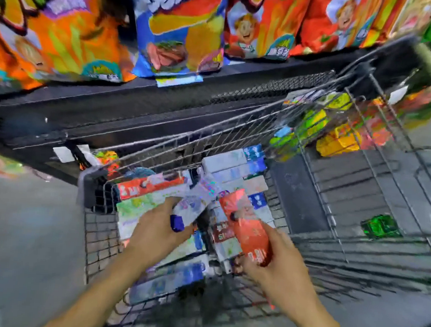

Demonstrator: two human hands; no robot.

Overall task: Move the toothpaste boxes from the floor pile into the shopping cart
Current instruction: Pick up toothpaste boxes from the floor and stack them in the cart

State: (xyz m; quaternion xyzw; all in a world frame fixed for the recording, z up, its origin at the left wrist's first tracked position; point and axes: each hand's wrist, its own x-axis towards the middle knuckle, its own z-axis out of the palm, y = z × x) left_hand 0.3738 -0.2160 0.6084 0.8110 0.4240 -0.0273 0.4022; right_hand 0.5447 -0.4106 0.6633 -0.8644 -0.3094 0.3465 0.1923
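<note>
Both my hands are over the wire shopping cart. My left hand grips a silvery holographic toothpaste box with a blue end, angled up to the right. My right hand holds a red toothpaste box, tilted up to the left. Their far ends almost meet above the cart. Below them, several toothpaste boxes in white, blue, red and green lie stacked inside the cart. The picture is blurred by motion.
A dark shelf with large snack bags stands just beyond the cart. Colourful packets fill the cart's far end on the right. A green packet lies under the wire. Grey floor spreads on the left.
</note>
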